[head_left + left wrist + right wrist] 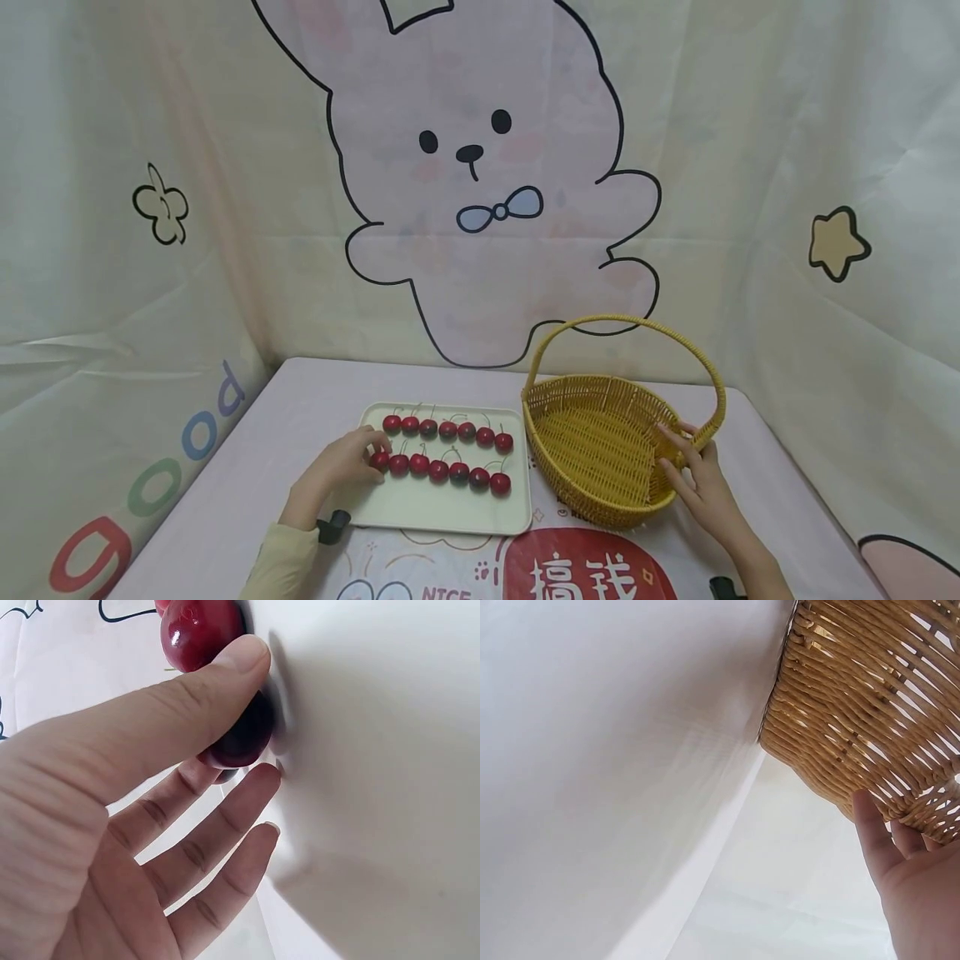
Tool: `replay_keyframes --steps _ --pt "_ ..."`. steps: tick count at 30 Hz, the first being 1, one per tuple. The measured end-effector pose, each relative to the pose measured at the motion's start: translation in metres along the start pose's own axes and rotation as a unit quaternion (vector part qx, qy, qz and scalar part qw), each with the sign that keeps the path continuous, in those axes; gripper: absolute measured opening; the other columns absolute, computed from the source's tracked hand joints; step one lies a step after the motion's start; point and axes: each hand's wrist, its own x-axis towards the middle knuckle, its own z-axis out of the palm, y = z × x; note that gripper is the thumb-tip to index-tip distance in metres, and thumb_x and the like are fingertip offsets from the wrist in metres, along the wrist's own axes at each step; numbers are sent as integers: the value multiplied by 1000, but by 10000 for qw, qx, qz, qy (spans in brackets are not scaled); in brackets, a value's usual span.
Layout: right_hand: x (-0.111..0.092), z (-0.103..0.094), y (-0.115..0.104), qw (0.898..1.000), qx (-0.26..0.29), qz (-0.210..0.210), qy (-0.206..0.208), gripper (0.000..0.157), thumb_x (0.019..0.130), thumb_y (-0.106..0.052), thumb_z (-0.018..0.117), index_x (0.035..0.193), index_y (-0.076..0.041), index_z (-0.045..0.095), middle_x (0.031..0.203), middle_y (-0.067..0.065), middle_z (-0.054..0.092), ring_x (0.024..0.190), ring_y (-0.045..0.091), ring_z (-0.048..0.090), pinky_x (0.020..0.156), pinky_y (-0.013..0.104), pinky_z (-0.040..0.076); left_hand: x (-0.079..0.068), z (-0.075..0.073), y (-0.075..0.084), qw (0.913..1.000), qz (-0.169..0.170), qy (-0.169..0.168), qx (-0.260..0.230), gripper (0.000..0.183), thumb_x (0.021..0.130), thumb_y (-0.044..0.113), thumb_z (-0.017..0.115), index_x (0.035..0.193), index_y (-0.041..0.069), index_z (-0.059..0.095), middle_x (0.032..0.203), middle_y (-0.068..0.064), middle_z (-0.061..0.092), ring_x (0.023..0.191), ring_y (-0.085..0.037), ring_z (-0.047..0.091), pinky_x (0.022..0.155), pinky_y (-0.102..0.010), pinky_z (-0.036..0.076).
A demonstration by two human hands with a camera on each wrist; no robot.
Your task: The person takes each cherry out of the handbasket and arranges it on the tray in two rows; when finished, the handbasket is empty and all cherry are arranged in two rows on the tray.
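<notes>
On a cream tray [442, 512], several dark red cherries with thin stems lie in two rows running left to right. My left hand [341, 461] is at the left end of the front row, thumb and fingers pinching the end cherry [380, 461]. The left wrist view shows the thumb across this dark cherry [244, 739], close to the tray surface, its far side partly hidden. To the right of the tray stands a yellow wicker basket [558, 479] with a tall arched handle. My right hand [705, 487] grips its right rim, near the handle's base.
The back row of cherries [447, 430] lies along the tray's far side. A pale printed cloth [375, 567] with a red patch covers the table. Fabric walls [712, 208] with cartoon drawings enclose the back and sides.
</notes>
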Motion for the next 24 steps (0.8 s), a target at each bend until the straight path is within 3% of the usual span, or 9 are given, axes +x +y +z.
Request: replay_keyframes --steps 5,8,12,13,15,17,20,24 --pt "-1 1 2 10000 11 -18 -7 57 87 -5 61 139 -17 41 139 27 23 104 31 42 71 46 43 -2 1 -1 10000 -6 34 64 38 60 11 84 91 19 64 84 4 55 72 -12 52 63 -31 44" --pt "-1 1 2 9999 149 41 -42 57 88 -6 61 140 -16 40 142 29 17 112 39 40 72 65 40 -2 1 -2 10000 31 46 67 40 60 12 84 93 18 64 86 3 56 72 -11 52 64 -32 44" --pt "-2 0 2 9996 259 54 26 58 87 -7 62 140 -18 41 147 25 12 126 44 27 75 72 33 -2 2 -2 9999 -21 72 76 41 60 13 85 95 19 65 89 4 56 75 -13 54 65 -33 44" --pt "-2 -1 3 9996 281 4 102 59 86 -6 63 139 -17 42 148 23 12 126 43 27 76 71 34 -2 2 -3 9999 -45 81 76 40 60 14 84 95 19 65 90 4 56 76 -14 55 66 -33 44" --pt "-3 -3 4 9987 334 -175 330 58 82 -3 67 136 -14 47 147 21 16 126 34 32 90 58 39 -3 2 -3 9999 -61 93 81 40 61 15 84 96 20 65 91 5 56 78 -15 56 66 -33 44" --pt "-5 -7 5 9962 416 -416 638 58 77 1 71 131 -9 52 144 22 23 126 21 35 99 37 39 -4 1 -3 9999 -43 111 81 39 62 16 84 96 20 65 92 5 56 80 -15 56 67 -33 44" --pt "-7 -13 8 9849 623 -970 1292 45 76 -2 74 119 -1 61 136 26 35 124 7 40 98 8 29 -5 -1 -4 9998 14 188 -2 37 64 17 83 97 20 65 94 4 58 83 -16 56 68 -34 44" --pt "-5 -22 9 9622 901 -1553 2049 34 81 -17 72 106 5 66 127 30 45 120 13 49 98 13 35 -9 -4 -7 9994 -38 311 -175 37 66 21 82 98 22 66 96 5 60 86 -17 56 68 -34 45"
